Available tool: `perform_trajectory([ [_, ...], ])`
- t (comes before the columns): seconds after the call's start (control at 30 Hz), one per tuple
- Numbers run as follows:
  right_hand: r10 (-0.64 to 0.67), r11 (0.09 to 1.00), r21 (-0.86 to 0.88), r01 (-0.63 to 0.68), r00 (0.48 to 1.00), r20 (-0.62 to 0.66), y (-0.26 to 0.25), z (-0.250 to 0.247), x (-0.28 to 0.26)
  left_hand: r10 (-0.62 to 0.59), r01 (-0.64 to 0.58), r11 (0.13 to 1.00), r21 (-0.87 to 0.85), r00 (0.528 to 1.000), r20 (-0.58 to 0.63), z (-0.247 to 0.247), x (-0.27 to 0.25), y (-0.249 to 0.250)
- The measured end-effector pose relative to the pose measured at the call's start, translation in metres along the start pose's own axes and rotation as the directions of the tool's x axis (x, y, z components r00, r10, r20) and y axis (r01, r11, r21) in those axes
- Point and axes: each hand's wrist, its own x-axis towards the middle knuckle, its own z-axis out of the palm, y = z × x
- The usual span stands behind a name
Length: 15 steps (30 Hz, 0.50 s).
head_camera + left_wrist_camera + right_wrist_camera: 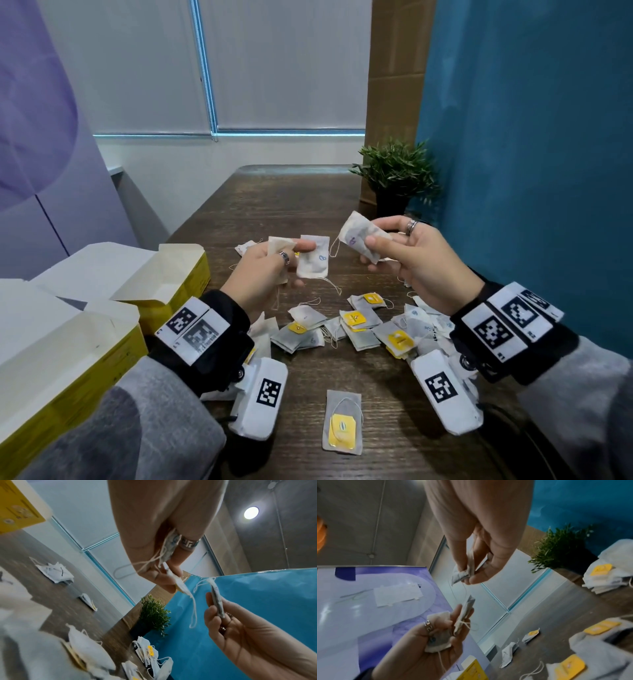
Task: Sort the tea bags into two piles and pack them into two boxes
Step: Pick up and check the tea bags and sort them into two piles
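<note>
My left hand [274,263] is raised over the table and holds two tea bags: one with a blue mark [313,262] pinched at its top, and another [279,245] tucked in the fingers. Strings dangle from them. My right hand [404,253] is raised to the right and pinches a tea bag with a purple mark [359,236]. In the right wrist view the right fingers [471,566] grip that bag [458,576], and the left hand [436,635] shows below. A loose heap of tea bags [363,325] with yellow tags lies on the table beneath both hands.
Two open yellow boxes stand at the left, one nearer [68,377] and one farther [178,284]. A single tea bag [342,421] lies near the front edge. A few bags [245,248] lie beyond the left hand. A potted plant [394,178] stands at the back right against a blue wall.
</note>
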Motion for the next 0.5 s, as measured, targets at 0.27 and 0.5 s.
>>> perform_trajectory([
  [0.27, 0.214, 0.972, 0.092, -0.216, 0.976, 0.038, 0.0, 0.002, -0.003, -0.12, 0.14, 0.979, -0.152, 0.984, 0.129, 0.004, -0.011, -0.013],
  [0.5, 0.294, 0.952, 0.081, -0.295, 0.956, 0.017, 0.005, -0.004, -0.002, -0.291, 0.386, 0.768, -0.51, 0.921, 0.259, -0.003, -0.007, -0.013],
])
